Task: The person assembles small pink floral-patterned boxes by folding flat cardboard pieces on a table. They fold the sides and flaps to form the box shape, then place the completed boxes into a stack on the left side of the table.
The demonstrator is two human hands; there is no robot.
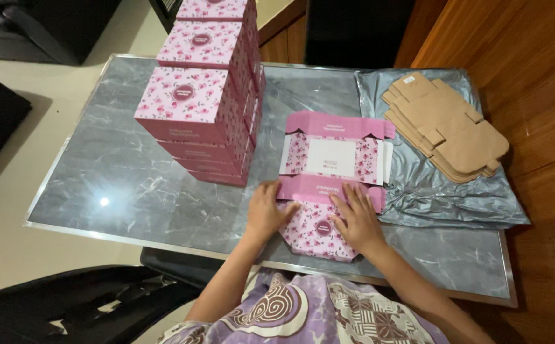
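Observation:
A flat, unfolded pink floral cardboard box (331, 159) lies on the grey marble table (131, 185), its lid flap toward me. My left hand (266, 210) presses on the left side of the near flap, fingers spread. My right hand (357, 220) presses on the right side of the same flap. Both hands rest flat on the card rather than gripping it. The white inner panel of the box shows in the middle, further from me.
Stacks of assembled pink floral boxes (204, 95) stand at the back left of the table. A pile of flat brown cardboard blanks (446, 127) lies on a silver plastic bag (430, 191) at the right. A black chair (67, 306) sits at lower left.

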